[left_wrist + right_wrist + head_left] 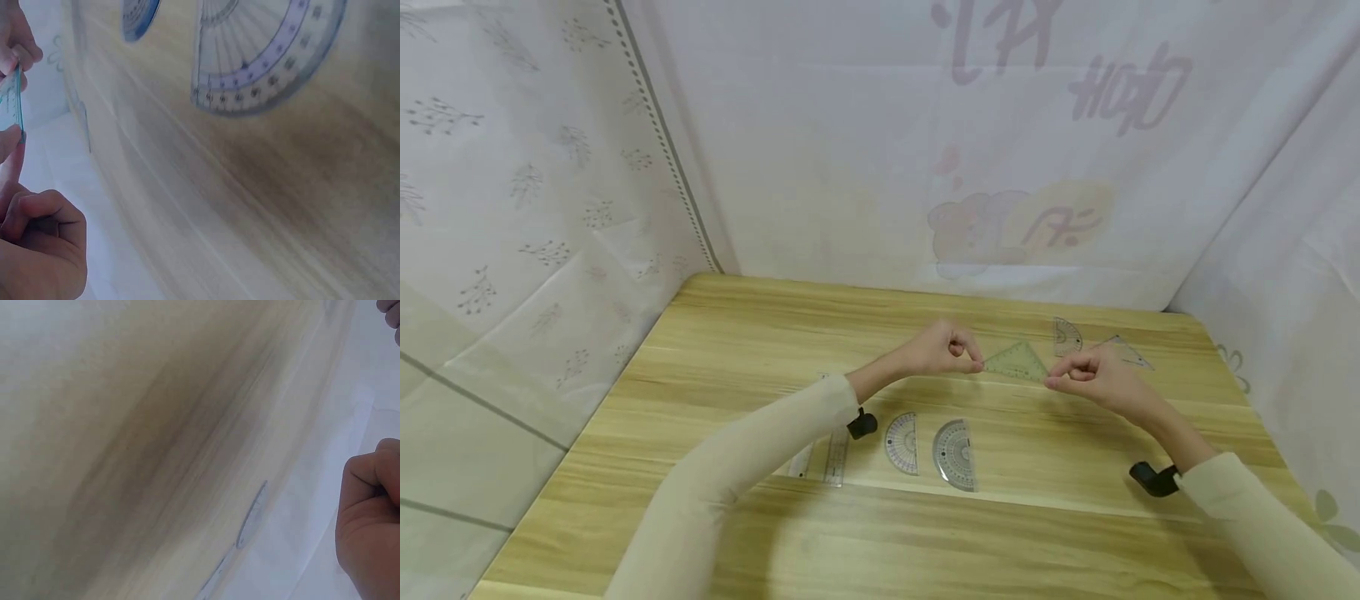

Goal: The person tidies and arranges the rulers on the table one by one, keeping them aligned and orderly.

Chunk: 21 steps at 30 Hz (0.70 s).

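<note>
Head: wooden table [1045, 542] (triangle [1018, 362] above), curtains [820, 167]

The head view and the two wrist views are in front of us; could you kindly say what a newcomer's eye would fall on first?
Probably the green set square, pinched at opposite corners by the left hand and the right hand near the middle of the head view. Next might come the two half-round protractors lying side by side nearer the person, the larger protractor right of the smaller one.
</note>
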{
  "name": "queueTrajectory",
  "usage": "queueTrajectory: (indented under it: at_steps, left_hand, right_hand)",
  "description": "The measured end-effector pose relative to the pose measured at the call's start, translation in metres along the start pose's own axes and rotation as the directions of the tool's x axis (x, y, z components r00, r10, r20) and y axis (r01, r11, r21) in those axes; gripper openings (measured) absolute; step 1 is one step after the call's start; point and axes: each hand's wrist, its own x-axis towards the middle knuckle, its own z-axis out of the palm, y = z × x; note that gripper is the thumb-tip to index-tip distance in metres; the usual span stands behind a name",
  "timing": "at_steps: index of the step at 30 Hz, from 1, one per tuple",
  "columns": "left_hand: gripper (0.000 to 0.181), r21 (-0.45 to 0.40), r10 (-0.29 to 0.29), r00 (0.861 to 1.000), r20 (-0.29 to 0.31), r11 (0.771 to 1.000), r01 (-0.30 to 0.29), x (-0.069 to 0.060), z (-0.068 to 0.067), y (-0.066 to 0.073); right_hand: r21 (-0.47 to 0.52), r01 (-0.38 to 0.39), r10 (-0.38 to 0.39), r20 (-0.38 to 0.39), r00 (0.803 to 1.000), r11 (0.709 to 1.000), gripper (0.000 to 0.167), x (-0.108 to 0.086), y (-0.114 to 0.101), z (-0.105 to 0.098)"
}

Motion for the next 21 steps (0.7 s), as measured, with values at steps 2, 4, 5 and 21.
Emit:
queueTrajectory:
  at_steps: [2, 4, 5, 21]
  left_hand:
    - [0.005, -0.015, 0.002, 1.000, 0.005, 1.000, -0.002, -0.002, 0.003, 0.001]
    - [0.005, -0.031, -0.004, 1.000, 0.008, 1.000, 0.004, -0.004, 0.005, 0.001]
    - [0.006, -0.033, -0.006, 1.000, 0.010, 0.999, 0.006, -0.005, 0.006, 0.001]
    - [0.004, -0.015, -0.053, 0.998, 0.032, 0.998, 0.054, -0.008, 0.029, 0.010]
  right_hand:
    - [0.008, 0.027, -0.027, -0.001, 1.000, 1.000, 0.015, -0.002, 0.002, 0.001]
    - [0.012, 0.045, -0.045, -0.004, 0.999, 0.999, 0.012, -0.005, 0.004, 0.002]
    - [0.013, 0.050, -0.050, -0.007, 0.999, 0.999, 0.011, -0.006, 0.004, 0.003]
    - [-0.009, 0.001, -0.001, -0.007, 1.000, 1.000, 0.008, -0.029, 0.008, 0.005]
